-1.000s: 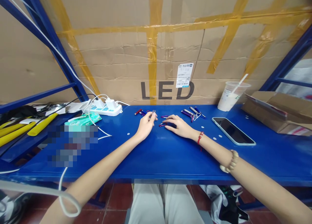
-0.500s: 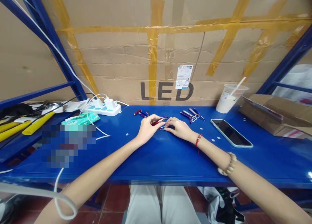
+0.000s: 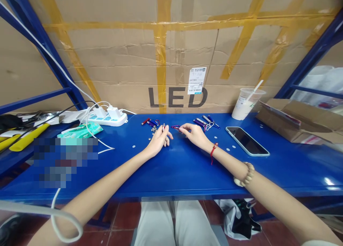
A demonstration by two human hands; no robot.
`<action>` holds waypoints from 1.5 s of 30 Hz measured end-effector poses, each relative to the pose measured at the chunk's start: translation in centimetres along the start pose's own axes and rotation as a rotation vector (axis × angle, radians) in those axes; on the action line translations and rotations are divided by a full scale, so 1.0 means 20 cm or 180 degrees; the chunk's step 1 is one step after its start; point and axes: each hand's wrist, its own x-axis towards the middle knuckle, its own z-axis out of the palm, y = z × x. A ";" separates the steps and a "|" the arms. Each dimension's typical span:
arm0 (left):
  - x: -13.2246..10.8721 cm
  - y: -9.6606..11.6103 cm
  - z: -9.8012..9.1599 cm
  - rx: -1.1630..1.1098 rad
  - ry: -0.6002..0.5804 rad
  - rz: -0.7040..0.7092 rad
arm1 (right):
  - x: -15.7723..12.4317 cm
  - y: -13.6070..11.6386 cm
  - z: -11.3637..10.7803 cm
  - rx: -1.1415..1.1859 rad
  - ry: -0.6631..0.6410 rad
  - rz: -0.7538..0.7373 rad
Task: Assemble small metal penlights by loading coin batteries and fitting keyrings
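My left hand (image 3: pixel 160 139) rests on the blue table (image 3: pixel 174 167), fingers pinched on a small silver piece (image 3: pixel 163 126) near a little heap of silver parts (image 3: pixel 154 129). Just to its right, my right hand (image 3: pixel 193 133) pinches a small purple keychain light with a clip (image 3: pixel 176 127). A few red and purple lights (image 3: pixel 150 122) lie behind the left hand. Several more blue and purple ones with key rings (image 3: pixel 205 122) lie beyond the right hand.
A phone (image 3: pixel 247 140) lies face up to the right, with a plastic cup and straw (image 3: pixel 247 103) and an open cardboard box (image 3: pixel 297 121) behind it. A white power strip (image 3: pixel 107 117) and cables, a teal packet (image 3: pixel 80 130) and yellow-handled tools (image 3: pixel 26 139) sit left. A taped carton (image 3: pixel 171 53) forms the back wall.
The red light that the left hand held half a second ago is gone from it; a small silver piece is in its fingers. The right hand lifted the purple light slightly away.
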 end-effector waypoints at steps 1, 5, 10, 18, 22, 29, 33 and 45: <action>0.00 0.00 0.00 0.0046 -0.0048 0.0026 | 0.00 0.00 0.00 0.0083 -0.0063 0.0124; 0.00 -0.02 -0.01 0.0292 -0.0139 0.0182 | -0.01 -0.01 0.00 0.0291 -0.0278 0.0409; 0.00 -0.02 -0.02 0.0600 -0.0097 0.0144 | -0.01 -0.03 0.01 0.0730 -0.0462 0.0572; 0.00 -0.02 0.00 -0.0221 -0.0461 0.0152 | -0.02 -0.04 0.04 0.1534 -0.0718 0.0670; 0.00 0.00 0.00 -0.0349 -0.0350 0.0228 | -0.02 -0.05 0.05 0.1691 -0.1008 0.0503; -0.01 0.03 0.00 -0.0295 -0.0477 -0.0201 | -0.02 -0.04 0.04 0.1344 -0.0171 0.0184; -0.01 0.05 -0.01 -0.0652 -0.0624 -0.0524 | -0.02 -0.06 0.03 0.1090 -0.0070 -0.0096; 0.00 0.04 -0.03 -0.0384 0.0132 0.0222 | -0.05 -0.09 0.00 0.0231 -0.0114 -0.1074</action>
